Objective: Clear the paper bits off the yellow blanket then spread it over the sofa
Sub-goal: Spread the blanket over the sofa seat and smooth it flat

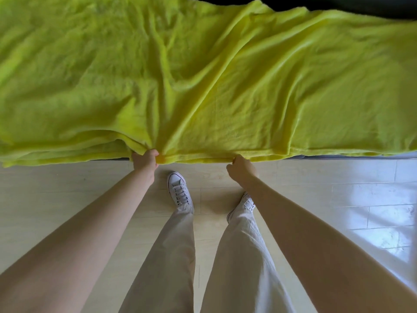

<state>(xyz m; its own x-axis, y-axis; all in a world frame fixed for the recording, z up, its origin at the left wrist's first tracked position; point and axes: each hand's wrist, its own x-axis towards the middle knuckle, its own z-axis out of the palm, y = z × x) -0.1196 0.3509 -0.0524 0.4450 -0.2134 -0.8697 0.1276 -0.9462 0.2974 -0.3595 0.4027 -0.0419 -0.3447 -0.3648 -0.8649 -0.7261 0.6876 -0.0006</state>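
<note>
left hand (145, 159), right hand (239, 166) gripping blanket (203, 75) edge

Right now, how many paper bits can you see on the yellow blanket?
0. No paper bits show anywhere on the yellow blanket, from its near edge, gripped by the left hand and right hand, to the far side. Bits may be hidden in the folds.

Arms: we see both bare, no sleeves in view.
Legs: our loose cream woven-cotton trousers (171, 256).
Feet: white lace-up canvas sneakers (180, 192), emerging just below the trouser hems.
</note>
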